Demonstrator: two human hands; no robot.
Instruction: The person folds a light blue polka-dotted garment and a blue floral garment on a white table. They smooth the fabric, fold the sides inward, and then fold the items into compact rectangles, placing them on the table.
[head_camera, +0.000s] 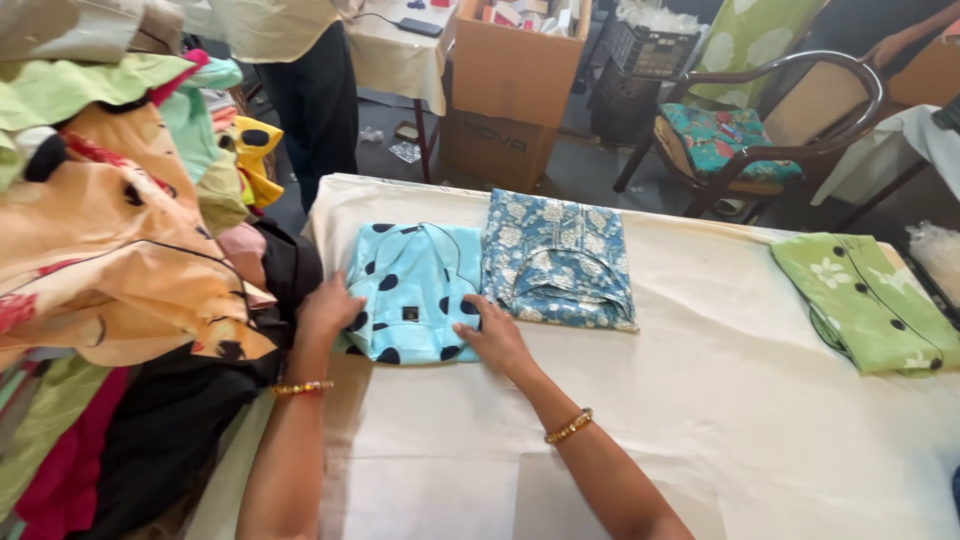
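My left hand (330, 305) lies flat and open on the left edge of a folded light blue shirt with dark dots (412, 290). My right hand (497, 338) lies flat and open too, on the shirt's lower right corner. I grip nothing; both hands just press down on the cloth. The shirt sits on the table with the cream cloth (640, 420), near its left end. It looks neatly folded already, so I think this one is almost done and only needs a last pat. Just beside it, touching its right side, lies a folded blue flowery piece (560, 255), which looks finished. Far over on the right lies a green piece with white flowers (865, 300), folded too. To my left is a big heap of clothes (110, 250) in yellow, orange, green and black, not folded, so I think a lot is left to fold. Behind the table another person (290, 60) stands by a cardboard box (505, 90), and there is a chair (760, 130).
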